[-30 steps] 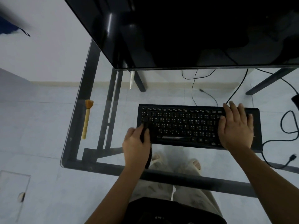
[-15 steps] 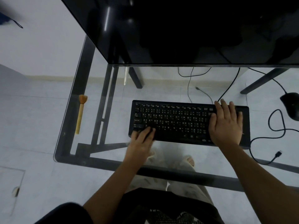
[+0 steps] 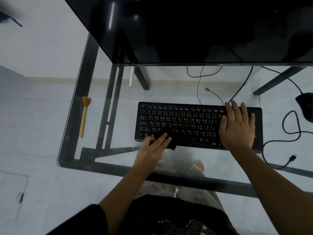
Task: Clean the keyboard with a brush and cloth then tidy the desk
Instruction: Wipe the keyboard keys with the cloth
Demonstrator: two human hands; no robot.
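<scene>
A black keyboard [image 3: 183,122] lies on the glass desk [image 3: 71,126] in front of me. My left hand [image 3: 152,148] presses a dark cloth [image 3: 171,145] onto the keyboard's lower left keys, its fingers stretched flat over it. My right hand [image 3: 237,128] lies flat on the keyboard's right end, fingers apart, holding it still. A brush with a pale wooden handle and orange bristles [image 3: 84,117] lies on the glass at the desk's left edge, well apart from both hands.
A large black monitor [image 3: 194,29] overhangs the back of the desk. A black mouse [image 3: 305,106] sits at the far right with a looped black cable [image 3: 288,133] ending in a loose plug. The black metal frame, other cables and my legs show through the glass.
My left hand went from gripping the bunched cloth at the keyboard's left front corner to pressing it flat on the lower keys. My right hand stayed on the keyboard's right end.
</scene>
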